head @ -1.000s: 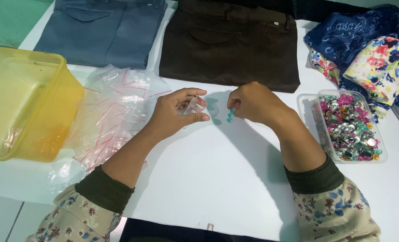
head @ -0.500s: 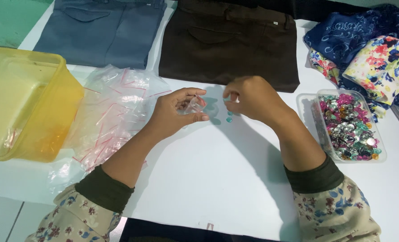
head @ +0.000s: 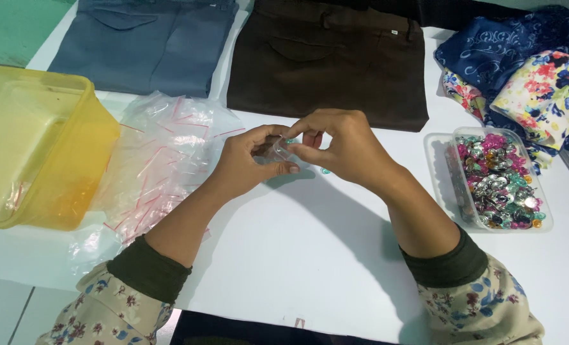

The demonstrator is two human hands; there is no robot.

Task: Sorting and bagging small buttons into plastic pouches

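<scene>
At mid-frame my left hand (head: 249,160) and right hand (head: 338,144) met, both pinching a small clear bag (head: 278,150) (mouth held open) — teal beads (head: 324,170) lay just below-right on the table (head: 297,255).

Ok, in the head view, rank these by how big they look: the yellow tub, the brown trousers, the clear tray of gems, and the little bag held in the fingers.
1. brown trousers, cut off by the top edge
2. yellow tub, nearer the camera, so the gap is uncertain
3. clear tray of gems
4. small clear bag, pinched between left hand and right hand
</scene>
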